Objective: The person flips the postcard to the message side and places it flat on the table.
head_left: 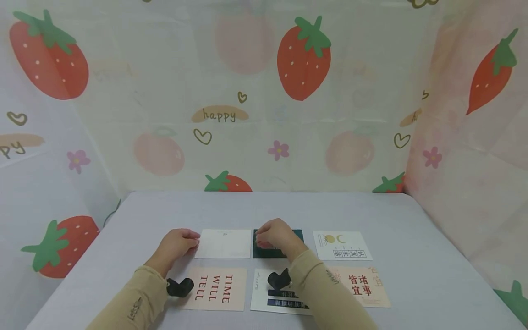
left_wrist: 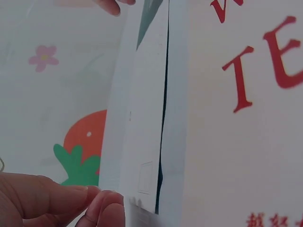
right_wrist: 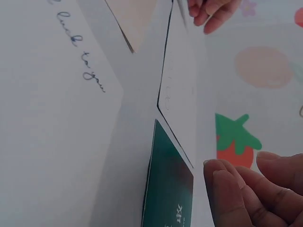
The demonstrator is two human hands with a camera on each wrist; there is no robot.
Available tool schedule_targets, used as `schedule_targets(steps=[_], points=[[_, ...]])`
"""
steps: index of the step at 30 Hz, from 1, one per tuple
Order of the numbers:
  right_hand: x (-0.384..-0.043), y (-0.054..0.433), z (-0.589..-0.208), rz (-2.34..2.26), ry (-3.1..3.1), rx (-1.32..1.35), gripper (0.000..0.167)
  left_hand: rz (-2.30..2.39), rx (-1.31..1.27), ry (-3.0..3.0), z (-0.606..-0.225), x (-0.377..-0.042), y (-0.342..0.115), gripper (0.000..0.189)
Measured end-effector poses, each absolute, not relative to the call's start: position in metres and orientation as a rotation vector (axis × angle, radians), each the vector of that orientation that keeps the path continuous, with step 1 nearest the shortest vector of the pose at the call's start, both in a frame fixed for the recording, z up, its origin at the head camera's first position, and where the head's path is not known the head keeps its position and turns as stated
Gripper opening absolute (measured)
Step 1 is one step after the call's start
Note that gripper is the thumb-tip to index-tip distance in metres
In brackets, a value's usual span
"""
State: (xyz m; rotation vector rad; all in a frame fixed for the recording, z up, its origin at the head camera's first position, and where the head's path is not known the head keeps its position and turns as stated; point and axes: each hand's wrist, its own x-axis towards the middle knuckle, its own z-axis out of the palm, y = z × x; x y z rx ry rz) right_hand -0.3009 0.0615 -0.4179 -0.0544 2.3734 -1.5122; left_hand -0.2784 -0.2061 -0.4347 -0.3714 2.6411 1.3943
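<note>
White card (head_left: 224, 245), 1 edge beside left hand (head_left: 175, 247)

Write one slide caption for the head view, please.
Over a pale table, left hand beside a white card, right hand near a green card.

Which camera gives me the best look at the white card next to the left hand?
The head view: the white card shows almost whole from above, the left hand at its edge. The left wrist view shows a steeply slanted strip; the right wrist view slants it too and cuts it off at the top.
</note>
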Motion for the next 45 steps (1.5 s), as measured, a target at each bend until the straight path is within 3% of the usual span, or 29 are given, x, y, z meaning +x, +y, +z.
schedule_targets(steps=[23, 45], points=[[-0.301, 0.104, -0.404, -1.443, 2.479, -0.121, 0.026, 1.588, -0.227, 2.55, -0.416, -0.285, -0.173, 0.026], [-0.3, 0.14, -0.407, -1.447, 2.548, -0.02, 0.021, 1.61, -0.185, 2.51, -0.421, -0.289, -0.14, 0.024]])
